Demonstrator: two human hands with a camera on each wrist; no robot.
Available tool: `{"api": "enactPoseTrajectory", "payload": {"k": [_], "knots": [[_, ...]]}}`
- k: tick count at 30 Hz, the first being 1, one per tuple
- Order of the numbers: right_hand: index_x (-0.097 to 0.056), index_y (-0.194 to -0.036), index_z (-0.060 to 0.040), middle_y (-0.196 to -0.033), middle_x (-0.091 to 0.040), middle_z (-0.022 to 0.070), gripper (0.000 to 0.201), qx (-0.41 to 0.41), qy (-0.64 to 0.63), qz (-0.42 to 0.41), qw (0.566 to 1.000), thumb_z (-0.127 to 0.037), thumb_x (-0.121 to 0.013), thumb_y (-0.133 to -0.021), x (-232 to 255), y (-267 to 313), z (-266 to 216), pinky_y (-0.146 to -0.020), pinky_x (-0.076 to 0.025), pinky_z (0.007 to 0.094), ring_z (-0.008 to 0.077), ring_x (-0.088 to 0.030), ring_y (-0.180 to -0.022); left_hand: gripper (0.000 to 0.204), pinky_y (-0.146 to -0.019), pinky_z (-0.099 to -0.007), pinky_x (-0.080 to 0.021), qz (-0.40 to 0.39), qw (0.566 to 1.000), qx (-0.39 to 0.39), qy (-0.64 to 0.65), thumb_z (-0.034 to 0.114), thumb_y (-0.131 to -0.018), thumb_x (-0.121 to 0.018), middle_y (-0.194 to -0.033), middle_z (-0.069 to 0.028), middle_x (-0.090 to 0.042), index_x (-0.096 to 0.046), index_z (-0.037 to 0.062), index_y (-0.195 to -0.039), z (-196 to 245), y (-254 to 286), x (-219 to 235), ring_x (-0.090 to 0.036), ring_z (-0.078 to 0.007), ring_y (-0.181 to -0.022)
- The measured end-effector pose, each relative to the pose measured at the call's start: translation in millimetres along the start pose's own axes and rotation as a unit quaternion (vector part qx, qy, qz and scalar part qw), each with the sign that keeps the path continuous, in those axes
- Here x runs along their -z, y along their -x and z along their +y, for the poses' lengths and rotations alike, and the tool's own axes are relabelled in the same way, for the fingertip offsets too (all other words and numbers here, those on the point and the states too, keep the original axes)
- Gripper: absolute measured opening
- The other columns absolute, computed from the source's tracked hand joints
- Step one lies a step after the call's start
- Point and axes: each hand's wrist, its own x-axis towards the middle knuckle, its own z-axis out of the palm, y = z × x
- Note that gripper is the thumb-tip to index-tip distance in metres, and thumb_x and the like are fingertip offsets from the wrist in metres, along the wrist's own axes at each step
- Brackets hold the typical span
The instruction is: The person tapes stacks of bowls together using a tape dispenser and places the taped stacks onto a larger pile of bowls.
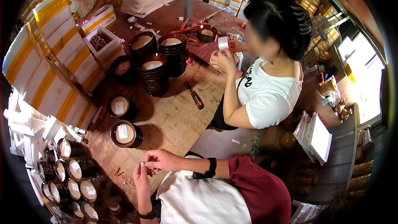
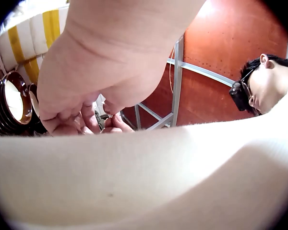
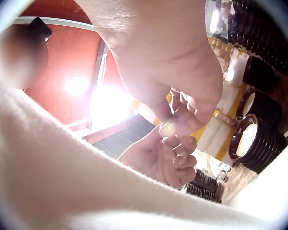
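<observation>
Over the table's near edge, my left hand (image 1: 142, 182) and right hand (image 1: 161, 160) meet at the fingertips. In the right wrist view, the right thumb and forefinger (image 3: 169, 128) come together against the left hand (image 3: 158, 160), whose fingers are bent. I cannot tell whether anything small sits between the fingertips. Just beyond the hands stands a stack of dark brown bowls (image 1: 139, 137) with a white label inside the top one. A second labelled stack (image 1: 119, 105) is behind it. Thin red strips (image 1: 118, 173) lie on the table left of the hands.
Taller bowl stacks (image 1: 152, 76) stand farther back. A red-and-black-handled tool (image 1: 195, 96) lies on the wood. White foam boxes with yellow tape (image 1: 45, 74) wall the left side, above many bowl stacks (image 1: 74, 170). Across the table, another person holds a white roll (image 1: 224, 42).
</observation>
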Motion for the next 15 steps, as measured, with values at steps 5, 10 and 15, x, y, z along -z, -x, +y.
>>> {"api": "enactPoseTrajectory", "payload": {"k": [5,10,15], "knots": [[-0.057,-0.096,-0.0009,-0.076,-0.064,0.0029,0.020,-0.002,0.002,0.002,1.000,-0.020,-0.062,-0.101,0.3,-0.5,0.3,-0.063,-0.050,0.0253,0.0087,-0.059,-0.069,0.032,-0.058,-0.0238,-0.042,-0.001,1.000,0.002,0.005,0.028,-0.108,-0.047,-0.072,-0.0026,-0.062,-0.060,0.0037,-0.092,-3.9,-1.2,1.9,-0.056,-0.0088,-0.062],[-0.057,-0.096,-0.0007,-0.077,-0.064,0.0030,0.020,-0.003,0.006,0.004,1.000,-0.019,-0.062,-0.101,0.9,-1.1,1.1,-0.063,-0.051,0.0254,0.0088,-0.059,-0.069,0.033,-0.058,-0.0242,-0.042,0.007,1.000,0.005,-0.001,0.029,-0.108,-0.047,-0.073,-0.0027,-0.062,-0.060,0.0036,-0.092,-2.3,-1.5,1.4,-0.056,-0.0092,-0.062],[-0.057,-0.096,-0.0007,-0.078,-0.064,0.0029,0.019,-0.005,0.009,0.005,1.000,-0.018,-0.063,-0.100,2.2,-1.3,4.3,-0.063,-0.051,0.0254,0.0088,-0.059,-0.070,0.033,-0.058,-0.0243,-0.042,0.005,1.000,0.004,0.001,0.029,-0.108,-0.047,-0.074,-0.0026,-0.063,-0.061,0.0038,-0.092,-3.4,-1.5,2.3,-0.057,-0.0095,-0.062]]}}
